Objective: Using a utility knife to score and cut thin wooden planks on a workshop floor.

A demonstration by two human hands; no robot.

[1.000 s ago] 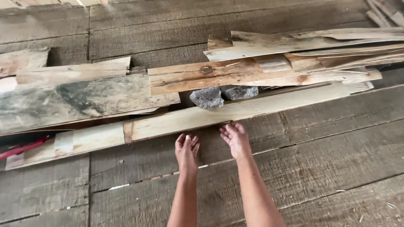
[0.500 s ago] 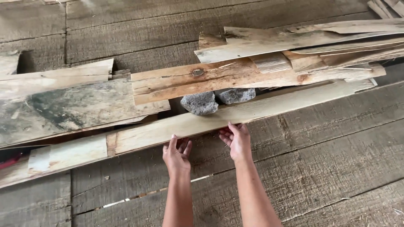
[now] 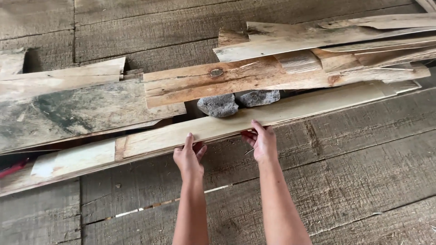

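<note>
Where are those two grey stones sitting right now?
In the head view, the two grey stones sit mid-frame on the long pale plank, tucked under the knotted reddish board, just beyond the left hand and right hand.

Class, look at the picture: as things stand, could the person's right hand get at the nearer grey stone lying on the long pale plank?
Probably yes. The right hand grips the near edge of the long pale plank, and the nearer grey stone sits on it just beyond, to the left, uncovered from above. The reddish board lies only behind it.

Both hands moved up from the floorboards: left hand [image 3: 188,156] and right hand [image 3: 262,141] now grip the long pale plank's [image 3: 290,111] near edge.
</note>
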